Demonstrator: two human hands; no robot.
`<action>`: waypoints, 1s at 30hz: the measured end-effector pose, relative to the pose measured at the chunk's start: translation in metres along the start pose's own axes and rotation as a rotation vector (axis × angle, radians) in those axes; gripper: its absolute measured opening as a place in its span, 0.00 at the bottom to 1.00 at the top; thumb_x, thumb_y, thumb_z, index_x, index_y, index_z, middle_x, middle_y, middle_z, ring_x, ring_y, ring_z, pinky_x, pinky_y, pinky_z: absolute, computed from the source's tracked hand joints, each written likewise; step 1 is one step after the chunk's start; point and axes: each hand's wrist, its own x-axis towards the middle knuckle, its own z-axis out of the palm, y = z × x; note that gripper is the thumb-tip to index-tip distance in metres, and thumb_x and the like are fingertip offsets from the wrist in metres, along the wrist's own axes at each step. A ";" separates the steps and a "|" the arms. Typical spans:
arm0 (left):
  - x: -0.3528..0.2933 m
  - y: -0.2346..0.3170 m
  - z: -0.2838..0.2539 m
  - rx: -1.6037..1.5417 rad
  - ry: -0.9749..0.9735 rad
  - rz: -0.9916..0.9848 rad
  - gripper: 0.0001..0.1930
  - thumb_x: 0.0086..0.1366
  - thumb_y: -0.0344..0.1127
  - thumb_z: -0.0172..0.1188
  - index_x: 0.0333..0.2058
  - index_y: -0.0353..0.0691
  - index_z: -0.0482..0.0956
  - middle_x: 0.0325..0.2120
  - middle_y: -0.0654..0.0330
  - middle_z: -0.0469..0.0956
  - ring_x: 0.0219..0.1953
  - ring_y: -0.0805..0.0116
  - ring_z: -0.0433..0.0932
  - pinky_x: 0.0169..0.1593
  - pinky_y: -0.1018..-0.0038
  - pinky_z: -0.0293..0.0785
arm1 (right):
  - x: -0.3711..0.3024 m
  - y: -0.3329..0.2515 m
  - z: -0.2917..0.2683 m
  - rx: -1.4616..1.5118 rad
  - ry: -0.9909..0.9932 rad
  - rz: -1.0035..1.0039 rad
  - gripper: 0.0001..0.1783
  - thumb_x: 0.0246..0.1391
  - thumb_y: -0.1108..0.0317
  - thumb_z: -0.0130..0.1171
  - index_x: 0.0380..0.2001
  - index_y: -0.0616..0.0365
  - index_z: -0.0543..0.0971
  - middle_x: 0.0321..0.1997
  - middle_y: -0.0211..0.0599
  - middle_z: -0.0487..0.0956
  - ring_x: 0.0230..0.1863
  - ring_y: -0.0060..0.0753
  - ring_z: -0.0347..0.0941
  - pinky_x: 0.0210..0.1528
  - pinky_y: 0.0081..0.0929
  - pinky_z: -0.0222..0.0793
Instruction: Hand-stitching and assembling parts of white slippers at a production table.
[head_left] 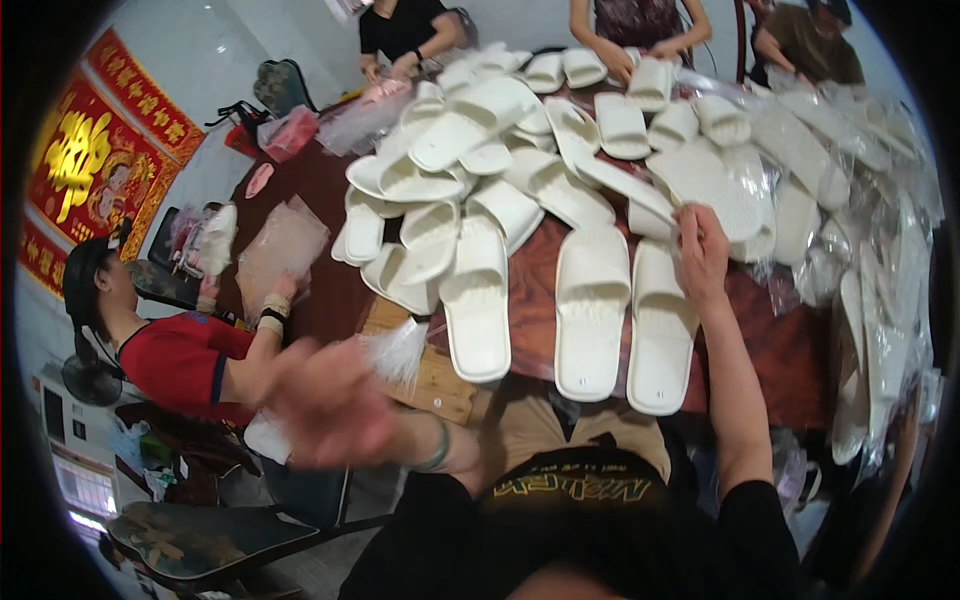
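A white slipper (632,188) is pinched at one end by my right hand (703,245), its fingers closed, at the near edge of a heap of white slippers (470,120). Two slippers lie side by side below that hand, toes pointing away: one left (592,315), one right (664,330). Another slipper (478,300) lies to their left. My left hand (335,405) is smeared by motion, off the table's near left side. A white piece (266,437) shows partly beside it; whether the hand touches it, I cannot tell.
Bagged slippers (880,300) pile up on the right. A bundle of fine white strands (398,355) lies at the near table edge. On the left, a co-worker in red (180,360) reaches toward clear bags (285,245). Several people work across the table. A chair (200,535) stands at lower left.
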 end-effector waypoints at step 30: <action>-0.093 -0.028 0.086 0.708 -1.005 -0.826 0.11 0.53 0.34 0.54 0.19 0.31 0.75 0.19 0.42 0.74 0.25 0.44 0.76 0.32 0.55 0.71 | -0.001 0.015 0.008 0.201 -0.166 0.166 0.13 0.59 0.63 0.53 0.30 0.62 0.78 0.28 0.27 0.76 0.29 0.15 0.67 0.33 0.14 0.63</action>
